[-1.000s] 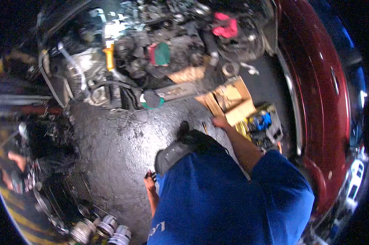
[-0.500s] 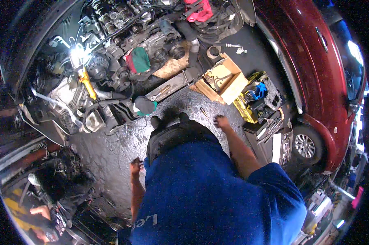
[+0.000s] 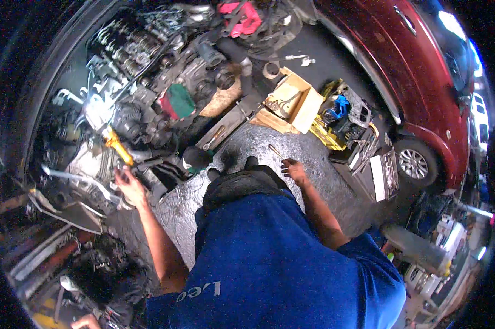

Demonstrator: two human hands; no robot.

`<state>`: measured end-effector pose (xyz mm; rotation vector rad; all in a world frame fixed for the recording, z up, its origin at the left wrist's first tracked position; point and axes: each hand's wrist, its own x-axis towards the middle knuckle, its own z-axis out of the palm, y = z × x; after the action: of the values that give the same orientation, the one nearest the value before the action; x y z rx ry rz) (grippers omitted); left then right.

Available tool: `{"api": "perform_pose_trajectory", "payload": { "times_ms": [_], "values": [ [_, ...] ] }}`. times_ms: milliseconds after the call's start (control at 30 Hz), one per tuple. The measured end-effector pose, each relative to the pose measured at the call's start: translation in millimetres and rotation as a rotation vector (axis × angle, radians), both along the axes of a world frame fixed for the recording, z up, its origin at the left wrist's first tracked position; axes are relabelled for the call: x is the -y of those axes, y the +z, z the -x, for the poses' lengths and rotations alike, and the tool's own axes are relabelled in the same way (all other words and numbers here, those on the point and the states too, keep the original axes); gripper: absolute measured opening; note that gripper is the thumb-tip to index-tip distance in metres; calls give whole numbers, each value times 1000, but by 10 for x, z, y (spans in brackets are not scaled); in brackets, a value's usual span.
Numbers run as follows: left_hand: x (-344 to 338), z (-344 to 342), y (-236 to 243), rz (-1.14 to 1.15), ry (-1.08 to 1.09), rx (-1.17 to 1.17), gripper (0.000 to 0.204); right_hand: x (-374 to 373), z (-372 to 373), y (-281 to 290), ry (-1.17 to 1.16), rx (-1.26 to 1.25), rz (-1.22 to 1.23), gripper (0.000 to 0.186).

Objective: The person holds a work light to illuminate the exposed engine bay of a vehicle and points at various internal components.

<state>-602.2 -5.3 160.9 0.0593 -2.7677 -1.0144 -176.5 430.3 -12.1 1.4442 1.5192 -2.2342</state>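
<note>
My left hand (image 3: 130, 187) reaches out over the engine's lower left, its fingers apart and nothing in them. Just beyond the fingertips is the yellow handle (image 3: 119, 147) of a lit work lamp (image 3: 98, 112), which leans among the engine parts (image 3: 143, 118). A small gap seems to lie between hand and handle. My right hand (image 3: 294, 171) hangs over the wet floor by my hip, fingers loosely bent and apart, holding nothing I can see. A thin tool (image 3: 275, 151) lies on the floor close to it.
Ahead stand a cardboard box (image 3: 302, 107) of parts and a yellow tool case (image 3: 330, 134). An opened toolbox (image 3: 371, 167) stands at right beside a red car (image 3: 393, 71). Green and red cloths (image 3: 179, 100) lie on the engine. Another person's hand (image 3: 86, 322) shows at lower left.
My left hand has risen from beside my hip and moved forward and left to the lamp handle. The right hand has shifted only slightly. The whole view has turned a little.
</note>
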Motion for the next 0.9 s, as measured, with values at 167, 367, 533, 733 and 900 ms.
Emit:
{"api": "perform_pose_trajectory", "payload": {
  "times_ms": [167, 367, 533, 733, 900],
  "values": [
    [-104, 433, -9, -75, 47, -39, 67, -160, 130, 38, 34, 40, -118, 39],
    [-717, -25, 231, -49, 22, -194, 55, -325, -943, -469, 824, 329, -977, 40],
    [-798, -352, 331, -66, 31, -227, 57, -395, -1404, -784, 267, 15, -16, 43],
    [-613, -240, 476, 0, 122, -174, 60, -511, -997, -940, 84, -25, -49, 41],
    [-639, 68, 522, -34, 98, -184, 58, -827, 79, -117, -19, -93, -30, 42]
  ]
}}
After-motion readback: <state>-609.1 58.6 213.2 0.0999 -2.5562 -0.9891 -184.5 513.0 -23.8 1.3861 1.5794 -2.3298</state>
